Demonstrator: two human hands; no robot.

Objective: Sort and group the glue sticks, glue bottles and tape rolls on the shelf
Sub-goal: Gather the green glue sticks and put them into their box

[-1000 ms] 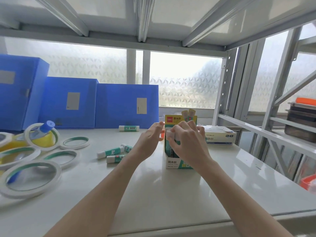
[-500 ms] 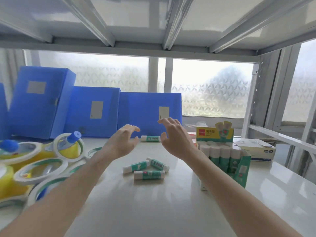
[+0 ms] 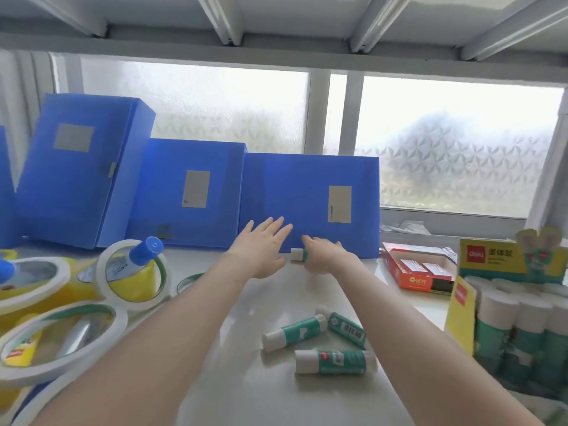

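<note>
White shelf (image 3: 252,379): a glossy surface under grey crossbeams, with a frosted window behind it.
Right hand (image 3: 325,258): reached to the back of the shelf, fingers curled round a glue stick (image 3: 298,254) lying just in front of the blue file box (image 3: 307,204); only the stick's white cap end showed past the fingers.
Left hand (image 3: 261,250): released, fingers straight and spread, hovering just left of the right hand and gripping nothing.
Loose glue sticks: three lay near the middle of the shelf between the forearms, one angled (image 3: 293,332), one partly under the right forearm (image 3: 345,329), one nearest the camera (image 3: 335,361).
Display carton (image 3: 491,259): yellow, at the right edge, with rows of white-capped green sticks (image 3: 522,327) standing upright in it.
Tape rolls (image 3: 58,342): white rings with green inner rims, piled at the left.
Glue bottle (image 3: 138,265): yellow with a blue cap, poking through one tape ring.
Red box (image 3: 415,281): open, lying flat between the file box and the carton.
</note>
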